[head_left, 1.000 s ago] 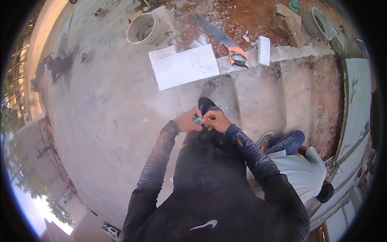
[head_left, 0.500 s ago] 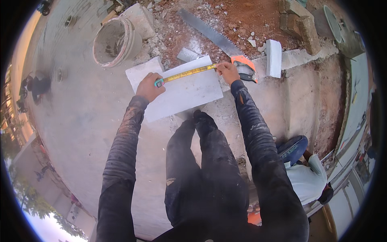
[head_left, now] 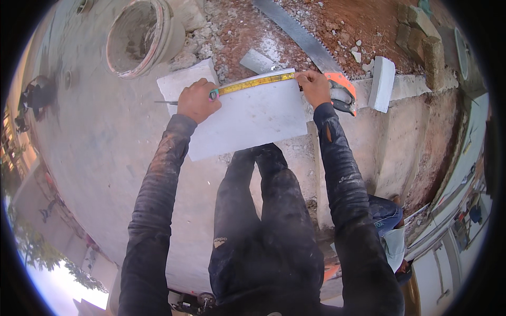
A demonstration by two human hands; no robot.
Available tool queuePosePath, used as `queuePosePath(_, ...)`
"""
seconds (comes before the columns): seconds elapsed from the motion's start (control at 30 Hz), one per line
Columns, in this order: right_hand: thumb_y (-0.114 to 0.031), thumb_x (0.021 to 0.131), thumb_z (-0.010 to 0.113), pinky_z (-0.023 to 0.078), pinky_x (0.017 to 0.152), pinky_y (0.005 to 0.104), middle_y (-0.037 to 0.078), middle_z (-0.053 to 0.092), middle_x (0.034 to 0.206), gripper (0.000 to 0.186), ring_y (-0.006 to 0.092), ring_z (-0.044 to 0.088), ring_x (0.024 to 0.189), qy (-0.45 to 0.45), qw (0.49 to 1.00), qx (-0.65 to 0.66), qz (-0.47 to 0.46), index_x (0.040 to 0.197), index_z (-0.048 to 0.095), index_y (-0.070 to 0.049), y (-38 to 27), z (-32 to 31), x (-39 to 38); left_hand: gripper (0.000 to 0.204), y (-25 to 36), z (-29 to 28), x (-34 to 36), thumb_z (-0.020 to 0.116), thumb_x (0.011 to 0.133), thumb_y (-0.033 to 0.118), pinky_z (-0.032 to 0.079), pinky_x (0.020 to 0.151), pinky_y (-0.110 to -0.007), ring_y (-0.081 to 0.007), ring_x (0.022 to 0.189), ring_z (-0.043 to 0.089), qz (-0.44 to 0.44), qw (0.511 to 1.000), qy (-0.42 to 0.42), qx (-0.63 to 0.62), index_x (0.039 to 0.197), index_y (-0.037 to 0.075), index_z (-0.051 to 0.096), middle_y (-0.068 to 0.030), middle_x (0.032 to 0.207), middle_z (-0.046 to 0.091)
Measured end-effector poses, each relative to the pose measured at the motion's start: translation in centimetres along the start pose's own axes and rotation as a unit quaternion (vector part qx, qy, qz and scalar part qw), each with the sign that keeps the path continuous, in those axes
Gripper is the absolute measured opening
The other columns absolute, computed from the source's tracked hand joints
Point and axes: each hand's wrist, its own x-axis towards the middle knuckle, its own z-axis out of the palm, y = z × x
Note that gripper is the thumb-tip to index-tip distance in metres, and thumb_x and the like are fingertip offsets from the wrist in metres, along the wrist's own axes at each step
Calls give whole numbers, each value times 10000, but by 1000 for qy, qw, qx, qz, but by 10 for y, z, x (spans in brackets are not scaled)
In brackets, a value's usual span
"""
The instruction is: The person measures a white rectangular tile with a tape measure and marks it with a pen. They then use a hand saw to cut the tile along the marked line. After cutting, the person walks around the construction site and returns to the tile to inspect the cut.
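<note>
My left hand (head_left: 197, 100) is closed round a small teal tape measure (head_left: 213, 95) at the left end of a white block (head_left: 247, 118). The yellow tape (head_left: 253, 82) runs along the block's far edge to my right hand (head_left: 311, 87), whose fingers pinch its end at the right corner. A hand saw (head_left: 342, 81) with an orange and black handle lies just beyond my right hand, its long toothed blade pointing away. A second white slab (head_left: 179, 79) lies behind my left hand, with a thin dark rod beside it, too small to make out.
A dirty bucket (head_left: 134, 45) stands at upper left; a narrow white piece (head_left: 382, 81) and rough bricks (head_left: 421, 34) lie at upper right on red rubble. Concrete steps (head_left: 395, 137) descend right, where another person (head_left: 390, 226) crouches. Another person (head_left: 37, 97) is at far left.
My hands have moved forward from close to my body to the white block, drawing the tape out between them. Since half a second ago they have shifted slightly right.
</note>
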Motion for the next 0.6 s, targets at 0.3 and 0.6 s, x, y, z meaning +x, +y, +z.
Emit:
queuePosePath(0.3, -230, 826, 701, 491, 625, 336, 96, 677, 703, 210, 190, 642, 635, 77, 996, -2, -51, 823, 702, -20, -5, 8, -12, 353, -6, 18, -10, 668, 772, 151, 521, 759, -400, -274, 874, 609, 78, 993, 70, 61, 1124, 161, 637, -67, 956, 581)
queuePosePath(0.6, -201, 840, 699, 480, 610, 330, 120, 664, 719, 189, 193, 620, 628, 90, 993, 40, -59, 838, 688, -12, -6, 12, -16, 412, -3, 8, -12, 627, 813, 145, 556, 636, -371, -218, 816, 629, 144, 977, 20, 154, 1204, 277, 635, -22, 993, 566)
